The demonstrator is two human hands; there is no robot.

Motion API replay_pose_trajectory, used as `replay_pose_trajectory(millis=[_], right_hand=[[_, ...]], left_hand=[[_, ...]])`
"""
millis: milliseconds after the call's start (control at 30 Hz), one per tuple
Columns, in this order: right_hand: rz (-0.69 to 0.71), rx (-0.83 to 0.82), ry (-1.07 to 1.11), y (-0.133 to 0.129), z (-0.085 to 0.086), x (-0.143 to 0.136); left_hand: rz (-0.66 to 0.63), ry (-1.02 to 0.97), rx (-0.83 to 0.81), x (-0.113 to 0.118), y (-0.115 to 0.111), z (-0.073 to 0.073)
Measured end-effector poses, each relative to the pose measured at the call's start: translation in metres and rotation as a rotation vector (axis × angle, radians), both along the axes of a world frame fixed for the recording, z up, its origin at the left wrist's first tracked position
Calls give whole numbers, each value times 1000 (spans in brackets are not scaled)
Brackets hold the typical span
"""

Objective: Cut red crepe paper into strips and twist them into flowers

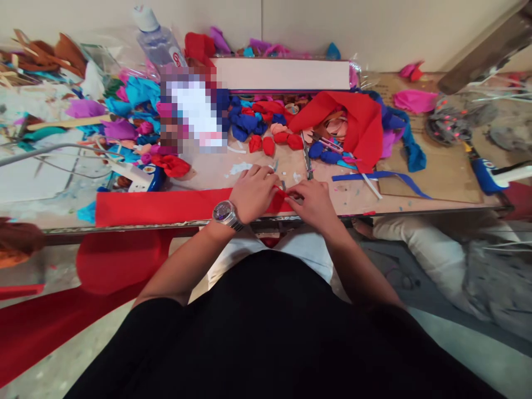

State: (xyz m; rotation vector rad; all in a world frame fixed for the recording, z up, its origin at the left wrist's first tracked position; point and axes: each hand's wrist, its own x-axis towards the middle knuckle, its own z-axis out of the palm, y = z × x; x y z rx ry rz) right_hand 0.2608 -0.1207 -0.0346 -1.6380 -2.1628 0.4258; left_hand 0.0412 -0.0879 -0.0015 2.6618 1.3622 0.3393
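A long red fabric strip (160, 206) lies along the near edge of the worktable (432, 183), and its left end hangs off toward the floor. My left hand (252, 192), with a wristwatch on the wrist, presses on the strip's right end. Right beside it, my right hand (311, 200) pinches the same end, fingertips of both hands meeting on the red cloth. Just behind my hands lie scissors (308, 162) and small rolled fabric buds (268, 143) in red and blue.
A water bottle (157, 36) and a long white box (282, 73) stand at the back. A red cloth heap (358, 123), blue ribbon (380, 176) and pink, purple and cyan scraps (124, 105) crowd the table. More red fabric (62, 310) trails on the floor at left.
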Motion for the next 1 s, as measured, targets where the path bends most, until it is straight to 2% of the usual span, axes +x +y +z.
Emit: replay_pose_trajectory(millis=[233,500,800,1000], right_hand=[[18,19,37,-6,-3,4],[30,25,41,-10,-4,7],[26,21,37,-12,-3,6],[4,24,75,-12,-3,6]], left_hand=[[-37,10,-11,8,16,-11],[-61,-9,-24,10,15,-14],[-94,55,-10,13,14,-18],[-75,21,6,13,9,-12]])
